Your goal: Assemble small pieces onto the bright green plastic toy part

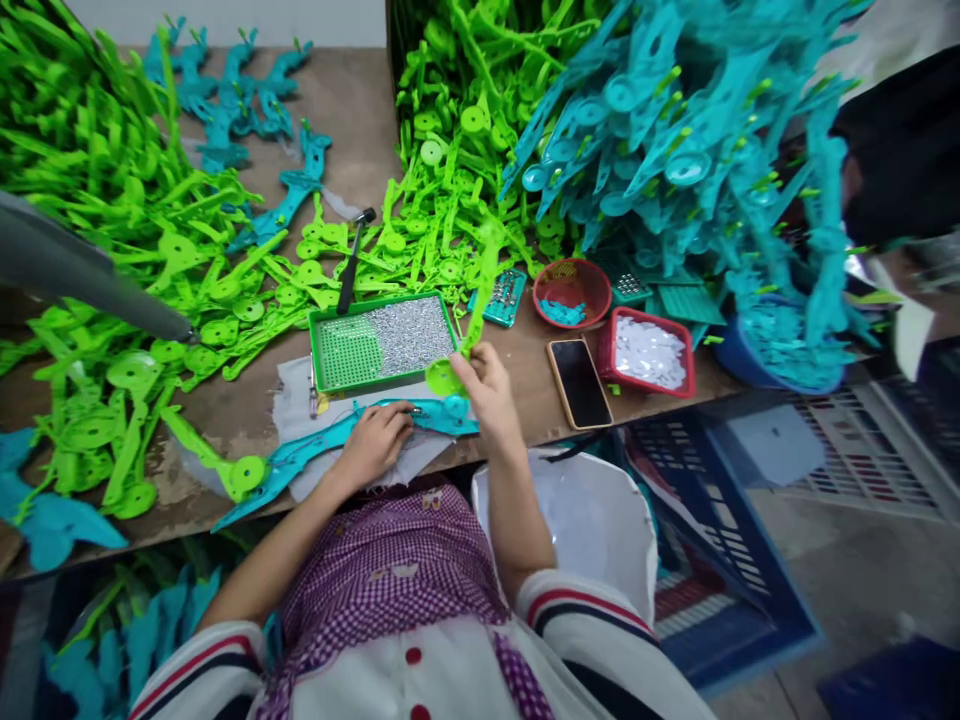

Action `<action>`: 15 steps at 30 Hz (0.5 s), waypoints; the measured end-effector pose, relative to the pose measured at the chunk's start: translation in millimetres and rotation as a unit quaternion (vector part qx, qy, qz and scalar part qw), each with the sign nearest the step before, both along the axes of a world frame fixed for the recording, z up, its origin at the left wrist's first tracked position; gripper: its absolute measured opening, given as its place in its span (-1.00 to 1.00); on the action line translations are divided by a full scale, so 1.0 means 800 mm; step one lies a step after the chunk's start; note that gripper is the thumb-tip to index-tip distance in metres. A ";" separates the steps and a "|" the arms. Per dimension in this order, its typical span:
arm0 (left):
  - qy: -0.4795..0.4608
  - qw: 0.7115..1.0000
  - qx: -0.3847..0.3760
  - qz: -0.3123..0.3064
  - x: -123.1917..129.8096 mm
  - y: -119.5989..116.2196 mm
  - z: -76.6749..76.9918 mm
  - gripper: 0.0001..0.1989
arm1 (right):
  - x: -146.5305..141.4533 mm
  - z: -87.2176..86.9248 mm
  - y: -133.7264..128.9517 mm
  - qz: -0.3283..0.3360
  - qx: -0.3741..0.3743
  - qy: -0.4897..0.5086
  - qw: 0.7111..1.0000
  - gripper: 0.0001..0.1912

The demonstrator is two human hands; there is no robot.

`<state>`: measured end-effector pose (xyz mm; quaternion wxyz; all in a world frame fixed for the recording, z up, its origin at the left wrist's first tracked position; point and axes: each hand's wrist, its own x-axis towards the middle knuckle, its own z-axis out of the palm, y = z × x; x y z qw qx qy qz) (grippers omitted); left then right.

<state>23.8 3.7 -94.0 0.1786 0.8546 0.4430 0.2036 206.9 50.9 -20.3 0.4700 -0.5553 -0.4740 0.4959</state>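
A long blue plastic part [307, 447] lies across a grey cloth [294, 392] at the table's front edge. My left hand [381, 437] rests on this part with its fingers bent over it. Just to the right, my right hand [487, 392] is closed round a green plastic part [484, 290], which is held up at a slant, its round end over the right end of the blue part. Behind my hands is a green tray [349, 350] of small metal pieces. A hammer [352, 262] leans at the tray's back edge.
Heaps of green parts [90, 160] and blue parts [675, 120] surround the work area. On the right are a phone [580, 384], a red bowl [572, 292], a red box of white pieces [649, 353] and a blue basin [791, 345]. A grey bar [90, 270] juts in from the left.
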 end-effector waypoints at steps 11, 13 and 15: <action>-0.009 1.000 -0.002 0.004 -0.005 -0.010 0.003 -0.81 | 0.070 -0.073 -0.028 -0.021 -0.147 -0.203 0.968 -0.54; -0.012 1.000 0.012 0.002 -0.006 -0.014 0.004 -0.82 | 0.071 -0.068 -0.033 -0.012 -0.166 -0.290 0.942 -0.62; -0.011 1.000 0.022 -0.005 -0.007 -0.019 0.004 -0.81 | 0.069 -0.063 -0.037 -0.004 -0.187 -0.353 0.917 -0.64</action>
